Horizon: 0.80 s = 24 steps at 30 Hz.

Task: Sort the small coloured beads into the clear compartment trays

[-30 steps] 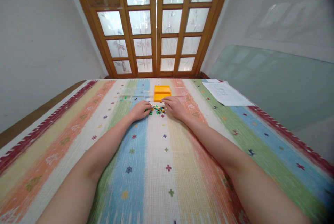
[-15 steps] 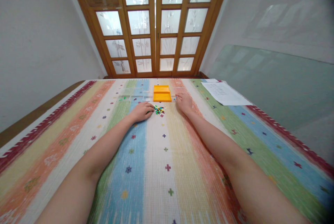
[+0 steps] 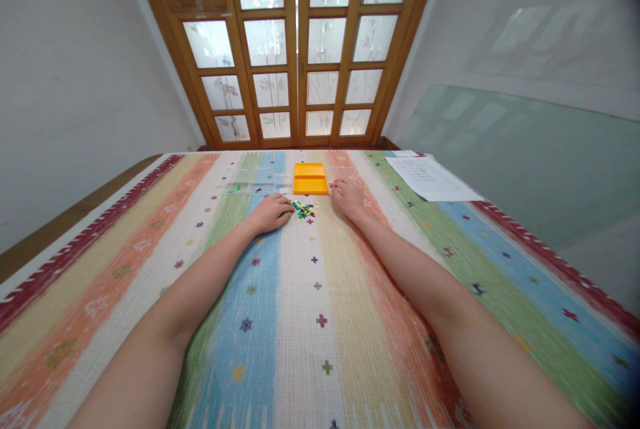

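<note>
Both forearms stretch up from the lower corners of the frame across a bench [image 3: 90,262] covered with a striped cloth [image 3: 320,322] in red, orange, green, blue and white bands.

The left hand [image 3: 270,212] lies palm down on the cloth just left of centre. Its fingers are curled together and their tips meet the left edge of a heap of small coloured pieces [image 3: 303,209]. The pieces are too small to tell whether one is pinched between the fingers.

The heap sits on the white stripe at the centre of the frame, between the two hands and just below an orange tray [image 3: 310,178].

The right hand [image 3: 347,197] rests on the cloth right of the heap and clear of it. Its knuckles are up and its fingers bent, with the tips just beside the tray's lower right corner. Whether it grips anything cannot be told.

Left of the tray lie clear plastic boxes [image 3: 250,182] with a few green bits inside. A printed sheet of paper [image 3: 430,178] lies at centre right of the frame. Glazed wooden doors [image 3: 300,49] fill the top centre, and a glass pane [image 3: 525,156] leans against the wall on the right.
</note>
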Each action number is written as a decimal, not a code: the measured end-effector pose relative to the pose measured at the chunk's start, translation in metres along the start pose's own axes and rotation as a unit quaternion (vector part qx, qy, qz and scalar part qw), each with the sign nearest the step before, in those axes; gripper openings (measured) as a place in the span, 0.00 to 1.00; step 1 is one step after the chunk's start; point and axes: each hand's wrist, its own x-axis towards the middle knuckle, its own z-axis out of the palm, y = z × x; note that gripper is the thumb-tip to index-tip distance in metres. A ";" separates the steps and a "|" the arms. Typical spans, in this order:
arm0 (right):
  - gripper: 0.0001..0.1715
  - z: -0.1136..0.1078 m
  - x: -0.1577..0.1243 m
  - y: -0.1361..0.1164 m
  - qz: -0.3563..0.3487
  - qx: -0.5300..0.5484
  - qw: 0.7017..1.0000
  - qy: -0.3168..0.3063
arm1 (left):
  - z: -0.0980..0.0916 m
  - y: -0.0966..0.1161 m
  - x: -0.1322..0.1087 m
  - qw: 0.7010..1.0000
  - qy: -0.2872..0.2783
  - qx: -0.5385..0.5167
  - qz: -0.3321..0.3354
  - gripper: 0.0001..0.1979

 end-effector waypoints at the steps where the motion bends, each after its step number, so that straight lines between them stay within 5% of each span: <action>1: 0.17 0.000 0.000 0.000 -0.004 0.001 1.000 0.000 | 0.001 0.000 0.000 1.000 0.004 -0.008 -0.003 0.17; 9: 0.18 -0.001 0.000 -0.006 -0.015 0.004 1.000 -0.027 | 0.011 -0.015 0.000 0.984 0.118 -0.107 -0.084 0.18; 14: 0.18 0.003 -0.001 -0.013 -0.035 0.011 0.999 -0.025 | 0.013 -0.029 0.003 0.929 0.201 -0.223 -0.216 0.21; 19: 0.16 0.003 -0.003 -0.030 -0.077 0.003 0.997 -0.028 | 0.013 -0.037 0.006 0.846 0.196 -0.374 -0.324 0.28; 24: 0.16 -0.001 -0.005 -0.042 -0.103 0.002 0.993 -0.050 | 0.011 -0.037 0.011 0.825 0.198 -0.402 -0.346 0.30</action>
